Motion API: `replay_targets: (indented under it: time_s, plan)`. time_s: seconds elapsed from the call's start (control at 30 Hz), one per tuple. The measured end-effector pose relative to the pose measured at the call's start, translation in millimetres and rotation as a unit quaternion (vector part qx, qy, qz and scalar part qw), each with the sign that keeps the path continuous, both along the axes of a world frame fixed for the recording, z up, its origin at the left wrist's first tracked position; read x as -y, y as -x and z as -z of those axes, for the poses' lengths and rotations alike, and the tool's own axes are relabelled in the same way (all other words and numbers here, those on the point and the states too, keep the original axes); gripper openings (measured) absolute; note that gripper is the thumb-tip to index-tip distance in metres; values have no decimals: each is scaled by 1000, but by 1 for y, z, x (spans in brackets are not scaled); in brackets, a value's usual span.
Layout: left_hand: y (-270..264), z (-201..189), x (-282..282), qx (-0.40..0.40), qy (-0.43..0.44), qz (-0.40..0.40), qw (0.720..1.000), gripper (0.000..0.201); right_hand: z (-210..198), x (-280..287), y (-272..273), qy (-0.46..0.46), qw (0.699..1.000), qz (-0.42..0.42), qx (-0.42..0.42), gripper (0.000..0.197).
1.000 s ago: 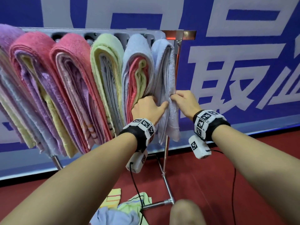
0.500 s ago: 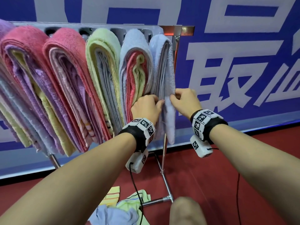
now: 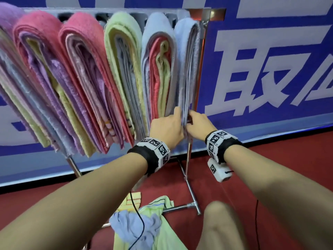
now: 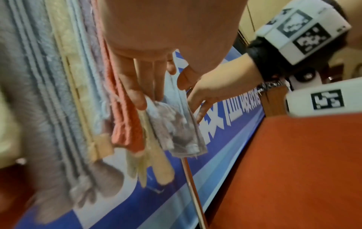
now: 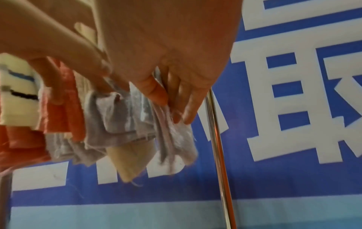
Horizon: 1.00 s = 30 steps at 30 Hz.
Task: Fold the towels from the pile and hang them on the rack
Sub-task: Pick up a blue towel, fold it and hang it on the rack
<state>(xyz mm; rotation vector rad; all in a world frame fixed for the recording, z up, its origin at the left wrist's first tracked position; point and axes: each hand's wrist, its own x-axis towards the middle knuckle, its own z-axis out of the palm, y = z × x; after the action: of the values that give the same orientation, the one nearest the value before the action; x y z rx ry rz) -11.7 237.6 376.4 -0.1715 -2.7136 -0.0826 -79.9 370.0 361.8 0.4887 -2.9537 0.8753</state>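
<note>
Head view: pale blue towel [image 3: 186, 65] hung at the right end of the rack [image 3: 205, 29], upper centre of the frame, now narrower and flatter than a second ago; left hand [image 3: 166, 129] and right hand [image 3: 197, 124] pressed closer together on its lower edge, squaring it. More towels [image 3: 144, 224] heaped on the floor, bottom centre, so further folding likely. Left wrist view: straight fingers [image 4: 135, 93] laid flat on the towel's left face, thumb behind, gripping nothing. Right wrist view: fingers [image 5: 188, 106] and thumb pinching the right-hand layers near the bottom corner, beside the upright pole [image 5: 217, 139].
</note>
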Motion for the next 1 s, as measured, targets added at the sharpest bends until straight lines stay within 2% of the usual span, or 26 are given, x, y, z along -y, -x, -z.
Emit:
replay_targets:
  time_s: [0.07, 0.13, 0.23, 0.3, 0.43, 0.53, 0.67, 0.83, 1.0]
  plan:
    - [-12, 15, 13, 36, 79, 4, 996, 33, 16, 3, -5, -55, 997, -3, 52, 21]
    - [-23, 28, 28, 89, 104, 22, 990, 26, 33, 9, -12, -151, 980, -31, 125, 24]
    - [-37, 47, 51, 183, 63, 46, 980, 24, 55, 27, -25, -245, 942, -100, 206, 22]
    - [-45, 68, 69, 235, 27, 42, 971, 24, 72, 46, -32, -242, 936, -122, 225, 16]
    - [-59, 130, 107, 275, -63, -27, 959, 27, 120, 97, -47, -226, 934, -169, 221, 16]
    - [-68, 191, 137, 304, -93, -61, 946, 30, 178, 137, -57, -235, 927, -210, 206, 24]
    - [-79, 280, 169, 331, -126, -118, 928, 36, 279, 173, -67, -239, 915, -224, 234, 27]
    - [-93, 384, 195, 385, -159, -172, 893, 48, 388, 193, -82, -277, 886, -225, 297, 33]
    - [-103, 458, 210, 384, -183, -190, 885, 60, 469, 195, -86, -324, 866, -240, 295, 45]
